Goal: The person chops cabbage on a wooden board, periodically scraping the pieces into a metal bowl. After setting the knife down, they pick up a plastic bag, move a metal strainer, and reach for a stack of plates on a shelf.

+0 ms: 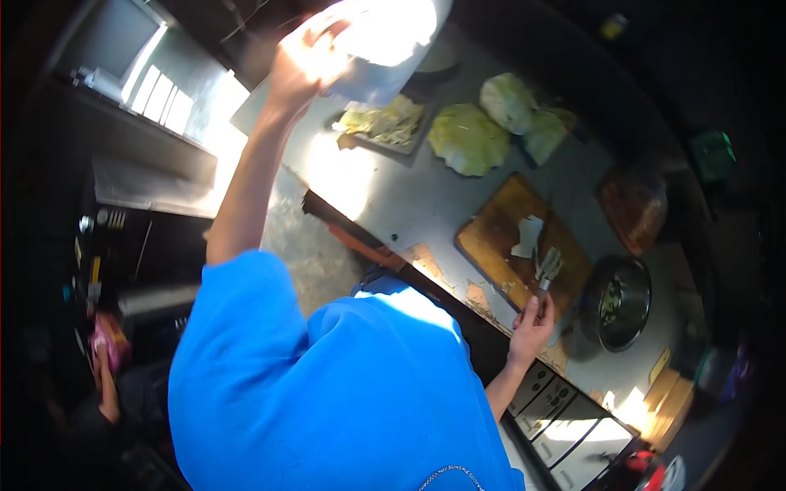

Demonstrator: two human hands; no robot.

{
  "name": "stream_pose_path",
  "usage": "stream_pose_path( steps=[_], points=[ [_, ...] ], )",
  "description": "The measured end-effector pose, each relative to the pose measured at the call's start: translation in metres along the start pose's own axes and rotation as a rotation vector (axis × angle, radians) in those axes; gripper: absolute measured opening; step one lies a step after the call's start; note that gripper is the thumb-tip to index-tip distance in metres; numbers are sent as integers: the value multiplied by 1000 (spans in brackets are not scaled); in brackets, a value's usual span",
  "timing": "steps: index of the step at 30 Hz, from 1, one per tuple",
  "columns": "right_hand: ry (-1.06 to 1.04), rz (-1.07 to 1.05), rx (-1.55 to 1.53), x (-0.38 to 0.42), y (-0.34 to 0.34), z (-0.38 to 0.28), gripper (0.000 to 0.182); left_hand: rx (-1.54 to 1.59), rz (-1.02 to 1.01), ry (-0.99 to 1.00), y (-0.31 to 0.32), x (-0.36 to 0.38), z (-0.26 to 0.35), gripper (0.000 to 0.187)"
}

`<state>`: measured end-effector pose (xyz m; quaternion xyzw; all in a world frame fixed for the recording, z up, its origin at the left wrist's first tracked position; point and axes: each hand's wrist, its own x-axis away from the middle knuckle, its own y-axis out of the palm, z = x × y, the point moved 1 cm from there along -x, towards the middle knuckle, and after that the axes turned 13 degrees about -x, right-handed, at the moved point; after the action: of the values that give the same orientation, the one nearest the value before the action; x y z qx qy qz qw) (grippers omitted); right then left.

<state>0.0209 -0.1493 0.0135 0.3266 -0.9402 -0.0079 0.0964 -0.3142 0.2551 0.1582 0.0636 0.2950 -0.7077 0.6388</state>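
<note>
My left hand [311, 61] is raised at the top of the head view. Its fingers grip the edge of a pale, see-through container or lid [368, 80], washed out by sunlight. Beneath it, chopped cabbage [385, 123] lies in a shallow tray. My right hand [534, 321] is closed around a slim tool [544, 283] with a metal neck, over the near edge of a wooden cutting board [487, 225]; the tool's head is too blurred to name. A white piece [528, 236] rests on the board. Cut cabbages [467, 141] sit behind it.
Right of the board stands a metal bowl [618, 303] with some chopped greens. A reddish wrapped bundle [634, 209] lies farther back. The worktop [385, 200] has a worn front edge. At the lower left, another person's arm [106, 385] reaches to a pink cloth [110, 340].
</note>
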Motion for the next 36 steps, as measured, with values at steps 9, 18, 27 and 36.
stream_pose_path(
  steps=[9, 18, 27, 36],
  points=[
    [10, -107, 162, -44, 10, -42, 34, 214, 287, -975, -103, 345, -13, 29],
    [-28, -196, 282, -32, 37, -49, 31, 220, 139, -1041, -52, 375, -235, 34],
    [-32, 107, 236, 16, 20, -35, 37, 595, -392, -1121, 41, 339, -413, 53],
    [40, 259, 192, 41, 32, -44, 40, 647, -571, -1127, 87, 308, -385, 49]
  ],
)
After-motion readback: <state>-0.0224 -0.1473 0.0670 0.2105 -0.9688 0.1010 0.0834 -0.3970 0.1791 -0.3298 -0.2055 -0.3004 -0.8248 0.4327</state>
